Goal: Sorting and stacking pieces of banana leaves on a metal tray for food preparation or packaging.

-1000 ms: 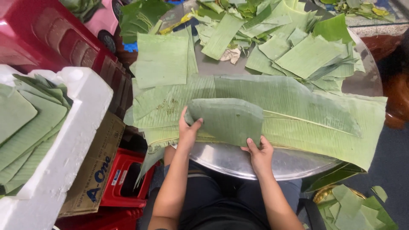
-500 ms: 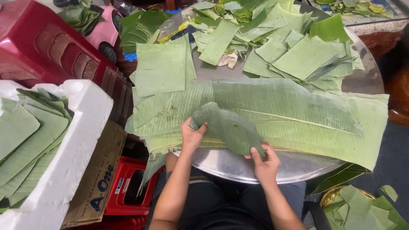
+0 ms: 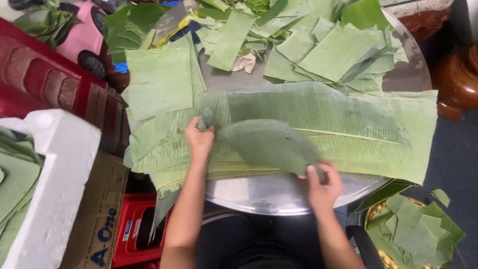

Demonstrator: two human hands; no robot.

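**Holding a cut leaf piece over a long banana leaf**

Spanning nearly the whole width of the round metal tray point(image 3: 279, 197), a long banana leaf point(image 3: 358, 129) lies flat, its pale midrib running left to right and its right end hanging past the tray's edge. Beyond it, on the far half of the tray, a heap of cut leaf rectangles point(image 3: 328, 50) lies scattered, with one larger rectangle point(image 3: 159, 79) set apart at the left. A white foam box point(image 3: 50, 189) at the left edge of the view holds more stacked leaf pieces; a cardboard box point(image 3: 97, 219) and a red crate point(image 3: 134, 231) stand just beside it. A pile of leaf scraps point(image 3: 416, 229) sits low at the right.

On top of the long leaf, near its front edge, rests a darker, rounded leaf piece point(image 3: 271, 144), slightly blurred. The left hand point(image 3: 199, 139) pinches that piece's left tip, which sticks up crumpled between thumb and fingers. The right hand point(image 3: 323, 187) grips its lower right corner at the tray's near rim, fingers curled over the edge with the thumb against it. The two hands are well apart, the piece stretched between them.
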